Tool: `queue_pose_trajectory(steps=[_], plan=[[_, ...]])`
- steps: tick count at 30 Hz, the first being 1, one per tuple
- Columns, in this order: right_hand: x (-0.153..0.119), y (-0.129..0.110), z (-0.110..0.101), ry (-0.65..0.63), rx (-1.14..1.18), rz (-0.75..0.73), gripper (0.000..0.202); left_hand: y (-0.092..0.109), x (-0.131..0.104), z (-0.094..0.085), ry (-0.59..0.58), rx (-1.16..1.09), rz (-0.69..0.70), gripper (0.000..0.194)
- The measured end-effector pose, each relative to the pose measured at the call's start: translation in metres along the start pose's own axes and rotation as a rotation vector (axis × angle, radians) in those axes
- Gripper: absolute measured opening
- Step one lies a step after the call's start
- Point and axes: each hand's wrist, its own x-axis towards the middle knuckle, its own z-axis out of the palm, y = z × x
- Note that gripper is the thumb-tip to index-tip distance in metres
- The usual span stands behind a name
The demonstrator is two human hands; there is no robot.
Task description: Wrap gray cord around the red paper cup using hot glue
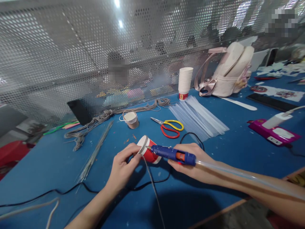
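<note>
A red and white paper cup (151,154) lies tilted on its side above the blue table, with grey cord (150,178) around its rim and trailing toward me. My left hand (125,163) is closed, pinching the cup's rim and the cord. My right hand (193,162) is wrapped round a blue glue gun (166,152), whose nozzle touches or nearly touches the cup beside the cord. A long clear glue stick (224,170) comes out of the gun's back and passes over my right forearm.
Beyond my hands are scissors (168,125), a string-wrapped cup (131,120), clear strips (197,117), stacked cups (185,83) and a pink backpack (228,71). Thin sticks (96,151) and a black cable (88,188) lie left. A purple power strip (274,133) sits right.
</note>
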Motion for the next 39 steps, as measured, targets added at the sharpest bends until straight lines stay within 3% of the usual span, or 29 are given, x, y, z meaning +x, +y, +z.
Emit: queue_pose_trajectory(steps=[7,11,16,21,25,28,30,32,35,39], plan=[[0.004,-0.003,-0.003,0.024,0.042,0.052,0.022,0.002,0.001,-0.001,-0.007,-0.054,-0.037,0.015],[0.008,0.008,-0.008,0.019,-0.056,0.085,0.012,0.0,0.002,-0.003,0.092,-0.086,-0.064,0.013],[0.007,0.024,-0.012,-0.19,-0.459,0.044,0.019,-0.003,0.004,-0.004,0.185,-0.09,-0.072,0.012],[0.007,0.024,-0.006,-0.391,-0.636,0.015,0.024,0.001,0.005,-0.003,0.183,-0.066,-0.082,0.012],[0.009,0.022,-0.005,-0.432,-0.73,0.001,0.026,0.006,0.006,-0.001,0.161,-0.049,-0.048,0.013],[0.01,0.018,-0.01,-0.36,-0.709,-0.067,0.027,0.009,0.005,-0.001,0.133,-0.004,-0.032,0.014],[0.012,0.012,-0.011,-0.24,-0.583,-0.091,0.027,0.011,0.005,-0.001,0.121,0.042,-0.019,0.015],[0.015,0.003,-0.006,-0.147,-0.305,-0.03,0.026,0.012,0.004,0.0,0.124,0.084,0.0,0.014],[0.024,-0.014,0.011,-0.233,0.289,0.255,0.026,0.012,0.002,0.002,0.141,0.129,0.029,0.013],[0.035,-0.029,0.038,-0.262,0.879,0.567,0.023,0.012,0.0,0.004,0.142,0.149,0.054,0.015]])
